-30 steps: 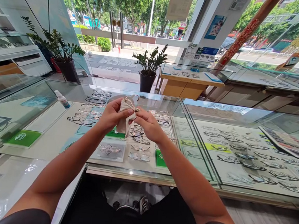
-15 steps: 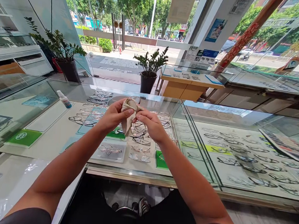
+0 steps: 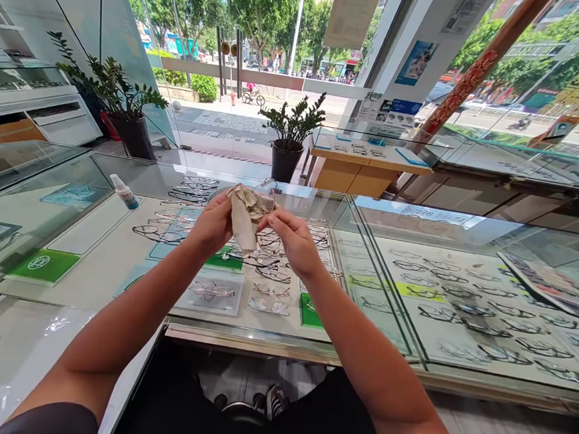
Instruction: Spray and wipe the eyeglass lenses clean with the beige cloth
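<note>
Above the glass counter, my left hand is closed around a beige cleaning cloth, whose serrated end hangs down. A thin-rimmed pair of glasses pokes out past the top of the cloth, mostly hidden by it. My right hand is closed in a pinch at the cloth's right side, its thumb and fingertips on the glasses' thin frame, though the exact contact is small to see. Beneath both hands, rows of eyeglasses lie in the display case.
A white spray bottle stands on the counter to the left. The glass display case spans the front, with a green card at left and a magazine at right. Potted plants stand beyond.
The cloth has been turned and bunched differently, its free end now hanging more broadly from my left hand. The left fingers have shifted behind it; my right hand has barely moved.
</note>
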The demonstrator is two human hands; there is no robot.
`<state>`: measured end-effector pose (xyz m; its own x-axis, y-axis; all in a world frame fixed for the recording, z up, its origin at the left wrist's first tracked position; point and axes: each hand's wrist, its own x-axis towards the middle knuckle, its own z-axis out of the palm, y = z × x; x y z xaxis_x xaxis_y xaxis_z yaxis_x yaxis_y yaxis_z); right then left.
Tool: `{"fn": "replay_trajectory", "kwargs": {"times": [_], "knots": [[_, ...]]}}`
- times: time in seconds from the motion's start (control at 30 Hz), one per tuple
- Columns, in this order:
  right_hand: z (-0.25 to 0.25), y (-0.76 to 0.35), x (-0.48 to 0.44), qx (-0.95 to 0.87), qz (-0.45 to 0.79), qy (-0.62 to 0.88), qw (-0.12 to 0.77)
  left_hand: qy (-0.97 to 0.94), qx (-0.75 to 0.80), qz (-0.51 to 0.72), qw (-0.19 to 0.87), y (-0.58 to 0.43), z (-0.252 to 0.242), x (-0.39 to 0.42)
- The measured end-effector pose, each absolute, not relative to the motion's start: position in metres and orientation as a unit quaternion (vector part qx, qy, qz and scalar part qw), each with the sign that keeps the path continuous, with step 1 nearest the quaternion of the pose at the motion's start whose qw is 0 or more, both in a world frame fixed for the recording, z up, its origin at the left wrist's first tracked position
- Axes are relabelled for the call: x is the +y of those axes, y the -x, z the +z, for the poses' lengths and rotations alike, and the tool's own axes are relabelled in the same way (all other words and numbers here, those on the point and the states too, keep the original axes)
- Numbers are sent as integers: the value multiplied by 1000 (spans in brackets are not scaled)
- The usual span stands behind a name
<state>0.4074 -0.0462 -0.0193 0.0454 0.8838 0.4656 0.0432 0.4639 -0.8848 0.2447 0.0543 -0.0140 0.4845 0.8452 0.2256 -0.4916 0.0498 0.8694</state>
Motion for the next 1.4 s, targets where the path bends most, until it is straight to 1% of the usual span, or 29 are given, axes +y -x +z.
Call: {"fn": "replay_trajectory", "kwargs": {"times": [0.17,0.4,0.6,0.77,0.93,1.4], "knots": [[-18,-413,-46,-563,353,368,649,-485,161,461,725,-243,-12,55],[-17,-420,-44,-551,318,390,666,-552,141,443,692,-242,-8,50],[-16,-425,-45,-546,316,365,685,-535,170,467,684,-241,-9,52],[-13,-426,-46,-543,304,379,685,-552,156,449,685,-241,-8,50],[-11,-427,-47,-537,314,360,695,-567,140,435,685,-240,-8,50],[-10,-427,-49,-544,320,358,688,-604,112,432,660,-239,-11,50]]}}
